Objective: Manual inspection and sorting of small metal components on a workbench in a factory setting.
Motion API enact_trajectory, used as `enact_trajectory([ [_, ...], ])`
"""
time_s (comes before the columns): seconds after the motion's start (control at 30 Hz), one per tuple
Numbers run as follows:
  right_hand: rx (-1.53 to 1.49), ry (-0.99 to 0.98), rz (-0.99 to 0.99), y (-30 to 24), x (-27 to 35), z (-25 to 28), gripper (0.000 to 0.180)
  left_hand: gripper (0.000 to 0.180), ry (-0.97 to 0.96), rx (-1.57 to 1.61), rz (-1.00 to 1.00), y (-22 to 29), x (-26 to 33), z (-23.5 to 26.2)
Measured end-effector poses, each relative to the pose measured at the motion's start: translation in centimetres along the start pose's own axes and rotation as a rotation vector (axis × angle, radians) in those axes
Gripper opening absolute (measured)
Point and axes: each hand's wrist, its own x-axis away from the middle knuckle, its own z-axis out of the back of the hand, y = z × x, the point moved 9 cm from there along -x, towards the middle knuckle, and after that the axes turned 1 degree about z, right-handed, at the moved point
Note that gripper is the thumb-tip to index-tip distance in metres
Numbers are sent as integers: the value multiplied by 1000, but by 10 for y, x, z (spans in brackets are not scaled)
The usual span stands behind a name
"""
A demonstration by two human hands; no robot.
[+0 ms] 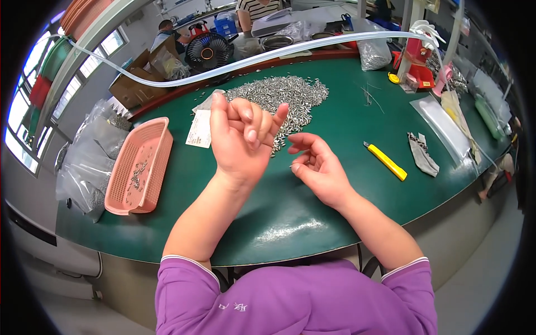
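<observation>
My left hand (pixel 243 137) is raised over the table, palm up. Its thumb and little finger stand apart while the middle fingers bend loosely inward, and I see nothing in the bare palm. Lower and to its right, my right hand (pixel 321 170) has its fingers curled toward the thumb. A tiny bright spot shows at the thumb tip, too small to name. Beyond both hands spreads a large heap of small silvery metal pieces (pixel 290 92). A paper slip (pixel 199 129) lies beside my left hand, at the heap's left edge.
On the left stand a pink plastic basket (pixel 163 167) with a few metal pieces in it and clear bags (pixel 84 162). To the right lie a yellow utility knife (pixel 386 162), a grey cloth piece (pixel 423 156) and plastic sheeting (pixel 444 131). A translucent hose (pixel 240 64) crosses overhead.
</observation>
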Motion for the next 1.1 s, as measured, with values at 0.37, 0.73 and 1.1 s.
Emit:
enact_trajectory([
  [0.37, 19, -9, -31, 4, 0, -1, 46, 49, 32, -38, -8, 11, 0, 16],
  [0.73, 309, 19, 25, -4, 2, 1, 41, 46, -22, -60, 3, 23, 11, 32],
  [1.1, 1368, -537, 623, -131, 55, -140, 12, 45, 21, -680, 162, -37, 29, 74],
])
